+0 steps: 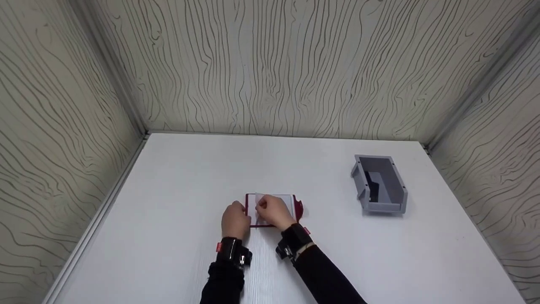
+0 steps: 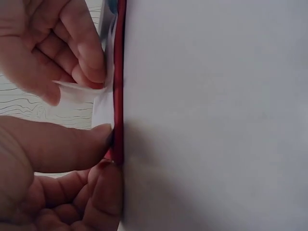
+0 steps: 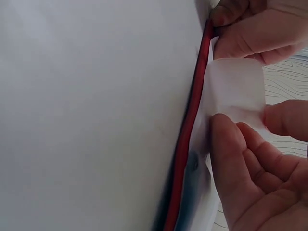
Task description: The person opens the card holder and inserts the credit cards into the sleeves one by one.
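A small, flat notebook-like thing with a dark red border (image 1: 247, 202) lies on the white table, a rounded red tab (image 1: 298, 209) at its right side. My left hand (image 1: 235, 220) pinches its left edge near the corner; in the left wrist view the thumb lies on top and curled fingers sit below the red edge (image 2: 119, 82). With thumb and fingertips my right hand (image 1: 275, 211) holds a thin white, see-through sheet (image 3: 237, 86), raised and bent up from the white face. Part of that face is hidden under the right hand.
A grey plastic bin (image 1: 382, 207) with a dark piece (image 1: 373, 188) inside stands at the right of the white table (image 1: 202, 169). Wood-grain patterned panels (image 1: 270, 71) rise behind the table and at both sides.
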### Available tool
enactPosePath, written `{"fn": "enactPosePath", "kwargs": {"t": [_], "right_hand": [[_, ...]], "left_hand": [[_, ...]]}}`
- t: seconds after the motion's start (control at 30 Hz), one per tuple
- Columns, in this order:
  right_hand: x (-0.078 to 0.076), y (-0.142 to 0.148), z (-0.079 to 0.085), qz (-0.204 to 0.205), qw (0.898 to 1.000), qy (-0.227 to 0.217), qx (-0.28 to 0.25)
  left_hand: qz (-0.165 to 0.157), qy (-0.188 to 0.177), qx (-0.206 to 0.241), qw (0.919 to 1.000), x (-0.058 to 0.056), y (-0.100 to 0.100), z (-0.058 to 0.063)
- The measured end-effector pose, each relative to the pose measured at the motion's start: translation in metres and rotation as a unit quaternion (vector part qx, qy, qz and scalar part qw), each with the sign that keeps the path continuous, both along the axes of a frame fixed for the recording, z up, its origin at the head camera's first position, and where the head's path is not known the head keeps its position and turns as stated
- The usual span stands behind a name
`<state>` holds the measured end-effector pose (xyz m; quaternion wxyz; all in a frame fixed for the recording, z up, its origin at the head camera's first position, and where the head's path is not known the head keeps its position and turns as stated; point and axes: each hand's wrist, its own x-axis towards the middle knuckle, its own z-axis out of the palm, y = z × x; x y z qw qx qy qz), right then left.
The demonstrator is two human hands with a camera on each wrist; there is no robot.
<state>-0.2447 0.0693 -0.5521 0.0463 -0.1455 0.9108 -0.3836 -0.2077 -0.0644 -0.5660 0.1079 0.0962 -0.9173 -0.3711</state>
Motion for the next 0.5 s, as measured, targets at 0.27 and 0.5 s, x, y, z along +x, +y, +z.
{"fn": "enactPosePath", "kwargs": {"t": [0.27, 0.5], "right_hand": [[0.0022, 0.0001, -0.0009, 0.022, 1.000, 0.019, 0.004], [0.0023, 0.0012, -0.0026, 0.035, 0.998, 0.043, 0.004]], "left_hand": [[-0.005, 0.025, -0.003, 0.9997, 0.0005, -0.0027, -0.0015], [-0.008, 0.008, 0.004, 0.9999, -0.0005, -0.0045, 0.0023]]}}
